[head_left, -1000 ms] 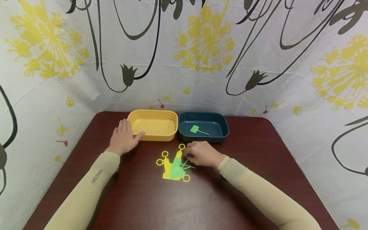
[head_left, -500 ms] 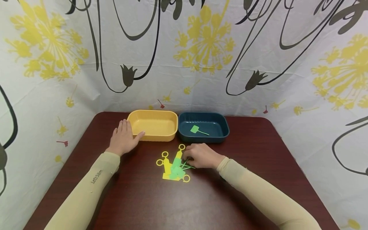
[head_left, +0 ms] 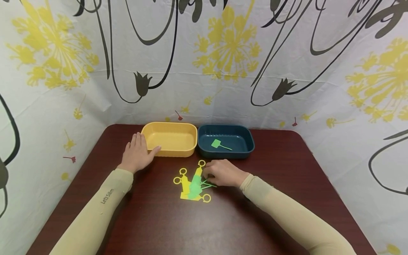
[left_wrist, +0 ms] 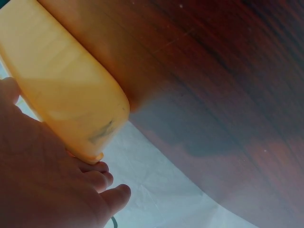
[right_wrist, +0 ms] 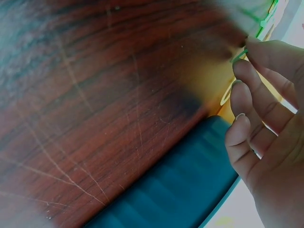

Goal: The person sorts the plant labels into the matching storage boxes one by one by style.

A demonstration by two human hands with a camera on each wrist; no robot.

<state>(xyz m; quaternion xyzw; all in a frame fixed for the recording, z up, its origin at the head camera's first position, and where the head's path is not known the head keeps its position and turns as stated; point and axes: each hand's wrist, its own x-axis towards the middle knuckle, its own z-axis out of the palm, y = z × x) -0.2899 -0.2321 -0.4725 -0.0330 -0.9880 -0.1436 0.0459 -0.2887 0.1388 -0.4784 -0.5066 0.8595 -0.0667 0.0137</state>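
Observation:
My left hand (head_left: 135, 154) lies with straight fingers against the left end of a yellow tray (head_left: 169, 153), its thumb along the tray's front side. At the middle of the table is a loose heap of flat plastic tags. Yellow tags (head_left: 185, 185) there end in rings, and green tags (head_left: 195, 190) have flat heads and thin stems. At the heap's right side, my right hand (head_left: 225, 173) pinches the thin stem of a green tag (right_wrist: 240, 55) between thumb and index finger, with the other fingers curled. The rest of that tag is mostly hidden in the head view.
Right of the yellow tray, and close beside it, stands a dark blue tray (head_left: 225, 154) holding one green tag (head_left: 216, 143). Both trays are near the back edge of the dark wooden table (head_left: 178, 226). A patterned cloth (head_left: 191, 88) hangs behind and at the sides.
My right hand has come slightly nearer over the second, staying at the heap's right side. The green tags in the heap have shifted a little. My left hand has stayed put.

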